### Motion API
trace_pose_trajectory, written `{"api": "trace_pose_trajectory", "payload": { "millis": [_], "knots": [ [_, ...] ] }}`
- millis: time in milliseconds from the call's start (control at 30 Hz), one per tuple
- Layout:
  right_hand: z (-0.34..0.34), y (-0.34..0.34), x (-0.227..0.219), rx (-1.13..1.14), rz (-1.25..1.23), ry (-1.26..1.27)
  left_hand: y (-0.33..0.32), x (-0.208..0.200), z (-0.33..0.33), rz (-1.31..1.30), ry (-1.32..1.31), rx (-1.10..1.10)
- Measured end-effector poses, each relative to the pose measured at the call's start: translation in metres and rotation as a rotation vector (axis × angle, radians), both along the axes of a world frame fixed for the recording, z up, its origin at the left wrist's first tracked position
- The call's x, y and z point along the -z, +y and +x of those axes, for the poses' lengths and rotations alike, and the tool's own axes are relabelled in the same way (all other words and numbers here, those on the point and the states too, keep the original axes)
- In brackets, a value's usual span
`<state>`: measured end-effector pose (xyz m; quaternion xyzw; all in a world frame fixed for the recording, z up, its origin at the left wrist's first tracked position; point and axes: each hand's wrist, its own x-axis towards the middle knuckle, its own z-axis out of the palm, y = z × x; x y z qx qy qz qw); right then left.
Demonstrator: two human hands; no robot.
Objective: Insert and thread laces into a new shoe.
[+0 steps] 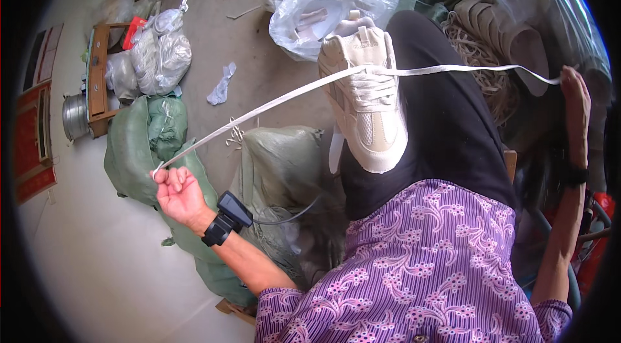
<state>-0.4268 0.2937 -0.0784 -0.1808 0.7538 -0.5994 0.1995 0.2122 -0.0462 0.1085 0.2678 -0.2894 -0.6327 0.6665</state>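
A white and beige sneaker rests on my lap against the dark trousers, its toe toward me. A flat white shoelace runs out from its upper eyelets to both sides, and lower rows of lacing cross the tongue. Far out to the left, my left hand is closed on one end of the lace, which is pulled straight. At the far right, my right hand pinches the other end, and that stretch is slightly wavy. Nothing else shows in either hand.
A clear plastic bag lies beyond the sneaker. Green sacks stand at the left, near a wooden drawer unit. Loose laces and stacked pale shoe parts lie at the right. A plastic scrap is on the floor.
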Motion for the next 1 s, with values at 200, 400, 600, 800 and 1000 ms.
{"api": "trace_pose_trajectory", "payload": {
  "millis": [200,400,600,800,1000],
  "knots": [
    [0.117,-0.157,-0.063,-0.671,-0.089,0.059,0.015,0.020,0.047,0.097,-0.153,-0.127],
    [0.182,-0.207,-0.079,-1.100,0.041,0.502,0.022,0.023,0.006,0.326,-0.197,-0.503],
    [0.191,-0.209,-0.066,-1.044,0.108,0.846,0.012,0.043,0.008,0.389,-0.181,-0.241],
    [0.198,-0.214,-0.065,-0.947,0.083,0.965,0.005,0.069,-0.079,0.371,-0.402,0.326],
    [0.201,-0.218,-0.059,-0.893,0.145,1.050,0.014,0.085,-0.154,0.325,-0.695,0.459]
  ]
}}
